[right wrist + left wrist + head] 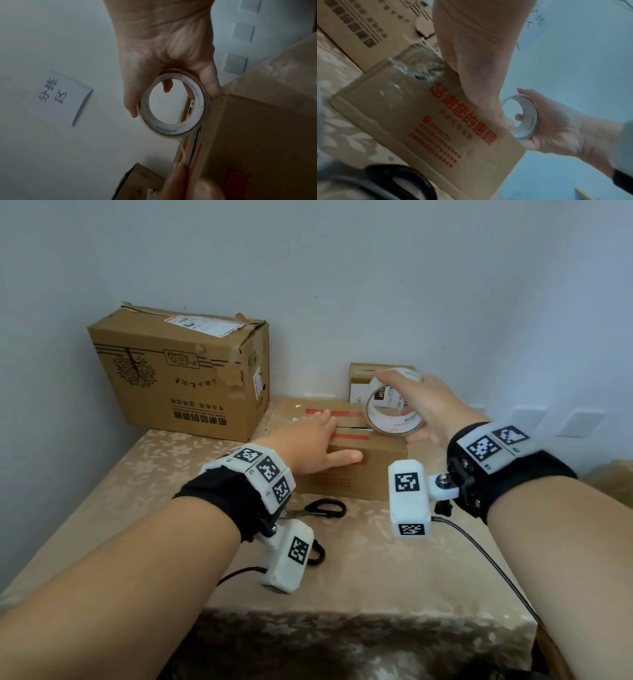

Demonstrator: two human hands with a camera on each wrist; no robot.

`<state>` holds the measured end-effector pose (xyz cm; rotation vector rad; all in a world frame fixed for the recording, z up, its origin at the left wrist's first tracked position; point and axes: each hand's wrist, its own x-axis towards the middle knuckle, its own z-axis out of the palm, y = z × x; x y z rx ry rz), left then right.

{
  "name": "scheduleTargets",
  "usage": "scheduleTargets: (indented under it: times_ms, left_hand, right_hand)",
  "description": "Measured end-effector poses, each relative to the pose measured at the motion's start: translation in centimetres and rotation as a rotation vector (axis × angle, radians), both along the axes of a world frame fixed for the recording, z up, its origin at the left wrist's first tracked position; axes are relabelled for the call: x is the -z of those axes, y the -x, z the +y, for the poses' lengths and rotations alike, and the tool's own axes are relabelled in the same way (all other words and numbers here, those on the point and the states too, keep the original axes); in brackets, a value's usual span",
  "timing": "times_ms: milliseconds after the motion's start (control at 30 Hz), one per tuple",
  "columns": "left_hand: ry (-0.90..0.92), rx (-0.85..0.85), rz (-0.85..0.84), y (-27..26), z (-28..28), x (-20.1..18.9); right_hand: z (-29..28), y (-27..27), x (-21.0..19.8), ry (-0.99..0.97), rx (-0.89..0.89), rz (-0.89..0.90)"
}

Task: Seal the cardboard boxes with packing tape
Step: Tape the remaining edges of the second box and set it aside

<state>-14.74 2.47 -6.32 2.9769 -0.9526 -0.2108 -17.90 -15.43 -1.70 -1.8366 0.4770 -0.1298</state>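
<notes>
A pale wall (342,268) backs a table (359,570) under a beige flowered cloth. From the head view I count three cardboard boxes: a big printed box (178,378) at the far left, a small box (359,378) far against the wall, and a flat box (370,463) with red print in the middle. There is one tape roll (394,409) and one pair of black-handled scissors (318,508), lying near, just in front of the flat box. The left hand (308,446) lies flat with straight fingers on the flat box's top, thumb over its near edge. The right hand (421,405) curls round the clear roll, holding it just above the box's far right corner, close beside the left fingertips.

From the left wrist, the left hand (479,60) rests along the top edge of the flat box (419,121); the right hand (556,128) clasps the tape roll (525,117) just beyond it. One scissor handle (402,180) shows near.

From the right wrist, the right hand (163,54) grips the tape roll (173,102) between thumb and fingers, touching the corner of the flat box (257,135). A thin strand of tape (182,151) runs from the roll along the seam. One paper note (60,94) hangs on the wall.
</notes>
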Motion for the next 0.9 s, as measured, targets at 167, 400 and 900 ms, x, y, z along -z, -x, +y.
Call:
scheduleTargets:
  times_ms: [167,400,900]
  left_hand:
    - [0.022,0.011,0.001,-0.3,-0.8,0.2]
    - [-0.006,0.014,-0.09,-0.8,0.4,0.6]
    - [0.066,0.012,-0.04,-1.5,1.0,1.3]
  right_hand:
    - [0.7,0.1,0.0,-0.024,-0.024,-0.031]
    - [2.3,-1.1,0.7,0.034,-0.016,-0.056]
    - [-2.0,0.8,0.3,0.655,-0.023,0.111]
